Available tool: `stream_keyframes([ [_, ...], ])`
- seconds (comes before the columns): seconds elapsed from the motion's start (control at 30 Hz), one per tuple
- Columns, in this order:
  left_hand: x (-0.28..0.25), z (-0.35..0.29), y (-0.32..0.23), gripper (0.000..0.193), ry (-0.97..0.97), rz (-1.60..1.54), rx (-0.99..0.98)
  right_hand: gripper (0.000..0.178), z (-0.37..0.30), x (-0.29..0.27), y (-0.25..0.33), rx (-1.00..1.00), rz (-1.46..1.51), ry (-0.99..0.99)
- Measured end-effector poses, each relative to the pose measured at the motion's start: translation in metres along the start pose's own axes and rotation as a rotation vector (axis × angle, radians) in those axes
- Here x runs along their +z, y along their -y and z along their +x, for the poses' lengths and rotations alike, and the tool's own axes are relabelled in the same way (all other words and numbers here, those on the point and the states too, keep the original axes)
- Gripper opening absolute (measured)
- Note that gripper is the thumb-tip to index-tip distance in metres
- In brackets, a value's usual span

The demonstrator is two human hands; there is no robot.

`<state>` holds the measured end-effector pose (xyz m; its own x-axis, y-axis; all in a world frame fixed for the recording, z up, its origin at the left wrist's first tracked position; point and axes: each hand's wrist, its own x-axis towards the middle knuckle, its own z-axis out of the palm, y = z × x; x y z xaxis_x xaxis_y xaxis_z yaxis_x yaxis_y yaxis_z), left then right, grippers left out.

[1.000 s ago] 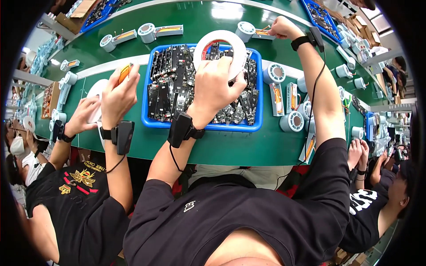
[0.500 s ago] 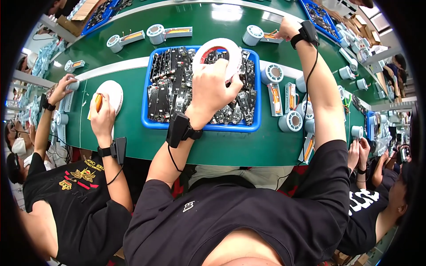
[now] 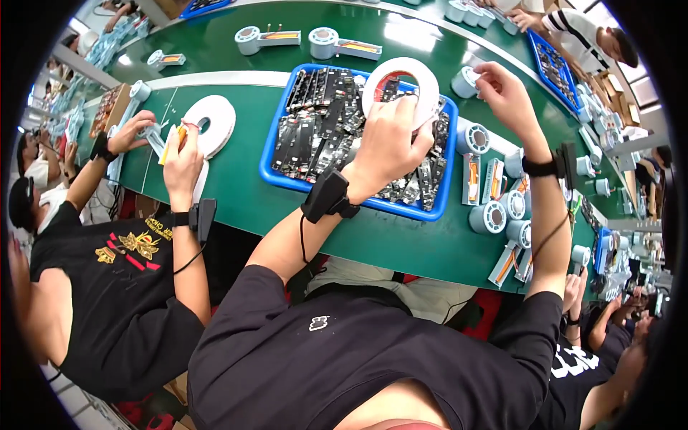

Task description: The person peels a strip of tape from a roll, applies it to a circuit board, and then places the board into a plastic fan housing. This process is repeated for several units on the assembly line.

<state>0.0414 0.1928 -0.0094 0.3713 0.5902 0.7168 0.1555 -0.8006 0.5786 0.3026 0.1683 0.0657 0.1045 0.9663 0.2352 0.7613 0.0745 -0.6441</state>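
Note:
My left hand (image 3: pixel 393 143) is closed on the lower part of a roll of white tape (image 3: pixel 428 80), holding it above a blue tray (image 3: pixel 269 154) of small black circuit boards (image 3: pixel 312 136). My right hand (image 3: pixel 507 97) is raised past the tray's far right corner, its fingers curled toward the thumb. Whatever may be between those fingertips is too small to make out. Just left of them sits a pale blue handheld fan (image 3: pixel 464 83), its handle hidden behind my hand.
Two more fans (image 3: pixel 324 44) with orange insides lie along the far strip. Several fan heads (image 3: pixel 489 216) and handles crowd the table right of the tray. At left, a co-worker's hand (image 3: pixel 183 158) holds an orange-yellow piece beside another white roll (image 3: pixel 218 122). A person stands far right.
The whole view has shifted, so the table sits further right. My right hand has drawn closer to the fan's round head, fingers more curled. My left hand keeps the tape roll over the tray.

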Motion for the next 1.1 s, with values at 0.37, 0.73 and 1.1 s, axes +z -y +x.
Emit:
stream_keyframes([
  [0.37,-0.012,0.005,-0.005,0.041,0.046,-0.397,-0.183,0.026,-0.060,0.056,0.099,-0.484,-0.030,-0.112],
  [0.73,-0.005,0.003,-0.001,0.043,0.100,-0.310,-0.083,0.017,-0.065,0.058,0.103,-0.243,0.001,-0.177],
  [1.1,-0.008,0.006,0.003,0.044,0.023,-0.069,-0.018,0.015,-0.072,0.051,0.099,-0.332,-0.246,-0.154],
])
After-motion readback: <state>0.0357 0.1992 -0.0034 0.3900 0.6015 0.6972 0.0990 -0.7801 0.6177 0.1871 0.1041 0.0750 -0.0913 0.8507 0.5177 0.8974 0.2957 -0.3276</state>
